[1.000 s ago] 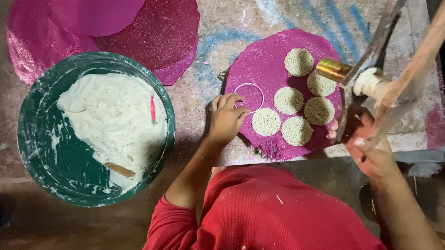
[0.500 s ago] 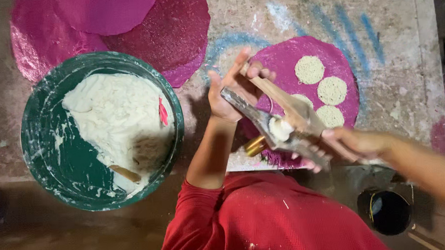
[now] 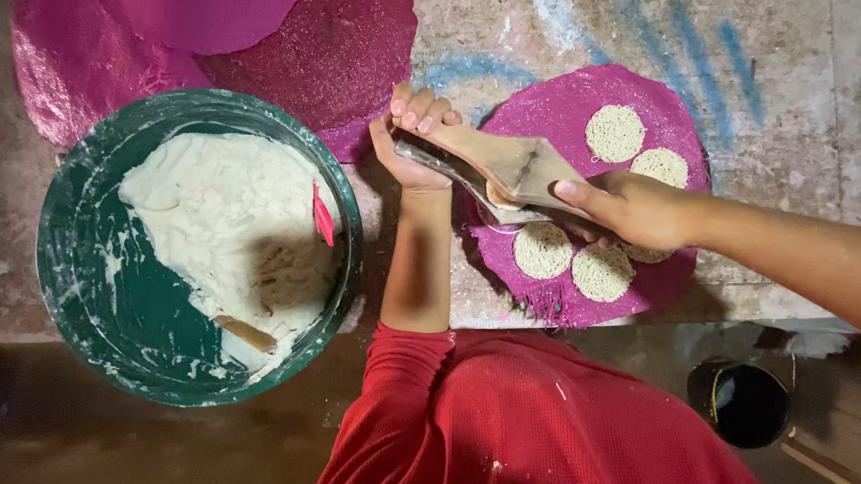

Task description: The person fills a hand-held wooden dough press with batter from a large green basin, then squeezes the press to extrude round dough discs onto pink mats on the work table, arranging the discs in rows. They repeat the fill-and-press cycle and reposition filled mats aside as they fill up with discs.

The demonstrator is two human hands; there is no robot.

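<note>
From the head camera, the only view I have, I see both hands on one wooden press (image 3: 505, 171) held over the pink round mat (image 3: 657, 106). The left hand (image 3: 409, 141) curls its fingers (image 3: 415, 107) closed around the far handle end; the right hand (image 3: 632, 209) wraps the near end, thumb on top. The press hovers above the left half of the mat, and I cannot tell whether it touches it.

My worry is drift: if the press tilts or slides while squeezed, the next strands could land on a noodle round (image 3: 543, 251) already laid, or off the mat's edge onto the bare table (image 3: 791, 81). The right forearm passes low over the rounds and could smear them.

Counting: I see one press, five pale noodle rounds on this mat, one of them mostly hidden under the right hand. One green basin (image 3: 72, 229) sits left, holding white dough (image 3: 207, 213), a small red scraper (image 3: 322, 216) and a wooden stick (image 3: 246, 333). At least two more pink mats (image 3: 345, 52) overlap at the top. One dark cup (image 3: 742, 405) stands below.
</note>
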